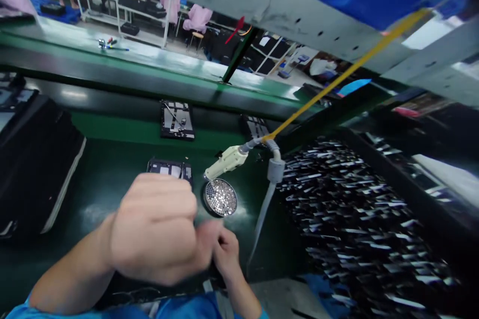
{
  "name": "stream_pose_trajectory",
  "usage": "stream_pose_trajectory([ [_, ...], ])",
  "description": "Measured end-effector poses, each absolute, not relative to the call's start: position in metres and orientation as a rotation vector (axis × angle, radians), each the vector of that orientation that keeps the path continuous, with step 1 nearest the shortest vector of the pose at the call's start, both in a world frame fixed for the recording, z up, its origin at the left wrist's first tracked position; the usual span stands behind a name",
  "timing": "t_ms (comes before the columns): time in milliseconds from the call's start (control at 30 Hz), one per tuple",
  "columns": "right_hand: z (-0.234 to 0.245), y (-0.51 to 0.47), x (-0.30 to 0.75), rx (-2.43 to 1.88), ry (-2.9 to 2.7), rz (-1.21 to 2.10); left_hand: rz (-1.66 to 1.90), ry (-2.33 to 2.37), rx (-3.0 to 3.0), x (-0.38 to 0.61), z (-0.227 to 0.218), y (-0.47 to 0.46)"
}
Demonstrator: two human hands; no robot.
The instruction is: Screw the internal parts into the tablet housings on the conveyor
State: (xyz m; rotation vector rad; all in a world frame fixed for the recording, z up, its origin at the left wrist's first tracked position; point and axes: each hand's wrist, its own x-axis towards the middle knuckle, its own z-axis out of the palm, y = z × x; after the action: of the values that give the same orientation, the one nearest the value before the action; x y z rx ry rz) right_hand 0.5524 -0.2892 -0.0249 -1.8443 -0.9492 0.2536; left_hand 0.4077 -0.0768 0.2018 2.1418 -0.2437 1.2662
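Observation:
My left hand (157, 227) is raised close to the camera with its fingers curled into a fist; what it holds, if anything, is hidden. My right hand (224, 251) sits just below and right of it, fingers bent and touching the left hand, blurred. Behind the left hand lies a dark flat device frame (170, 168) on the green mat (112, 169). A round dish of small shiny screws (220, 198) sits beside it. A cream electric screwdriver (226, 161) hangs over the dish from a yellow cord (348, 70).
Another open device frame (177, 119) lies farther back on the green belt, a third (256, 127) to its right. A black stack (33, 159) stands at the left. A bin of dark parts (355, 229) fills the right. People work at benches in the background.

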Motion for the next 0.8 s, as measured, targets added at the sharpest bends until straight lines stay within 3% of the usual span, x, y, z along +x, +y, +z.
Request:
stream_pose_trajectory([
  [133,-0.032,-0.286,0.558,-1.818,-0.931,0.270,1.303,-0.106,2.123,0.422,0.184,-0.060],
  [333,-0.024,-0.282,0.553,-1.850,-1.001,0.327,0.379,0.203,2.709,0.394,0.098,-0.050],
  [400,-0.021,-0.281,0.551,-1.859,-1.023,0.332,0.243,0.214,2.743,0.378,0.065,-0.053],
  [567,-0.018,-0.279,0.550,-1.868,-1.073,0.313,0.340,0.230,2.816,0.372,0.018,-0.067],
  [800,-0.032,-0.278,0.562,-1.847,-1.111,0.256,0.313,0.074,2.769,0.383,0.018,-0.078],
])
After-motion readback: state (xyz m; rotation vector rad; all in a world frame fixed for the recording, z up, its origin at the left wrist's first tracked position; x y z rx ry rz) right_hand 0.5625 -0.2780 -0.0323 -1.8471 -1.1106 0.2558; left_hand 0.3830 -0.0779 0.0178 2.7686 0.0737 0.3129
